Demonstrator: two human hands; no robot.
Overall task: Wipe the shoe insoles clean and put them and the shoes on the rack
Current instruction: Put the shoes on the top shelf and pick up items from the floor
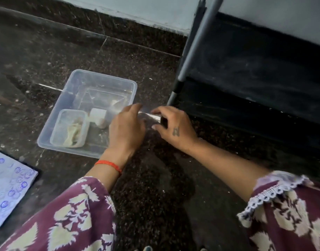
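Both hands, left hand and right hand, loosely spread and empty; soft cloth left of them, likely limp, best pinched mid-fold.

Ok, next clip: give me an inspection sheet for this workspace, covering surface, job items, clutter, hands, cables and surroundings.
Surface: dark speckled stone floor, dusty, with pale grout lines.
Job's things: black shoe rack at right, visible shelves bare; no shoes or insoles seen.
Cleaning kit: clear plastic tub holding a smaller container with a crumpled cloth, plus a white block.
Clutter: patterned white sheet at lower left.
Hands: left hand over the tub's right edge, right hand beside it; both with fingers loosely curled, holding nothing visible.
Cables: nothing seen.
Surroundings: pale wall above a dark skirting.
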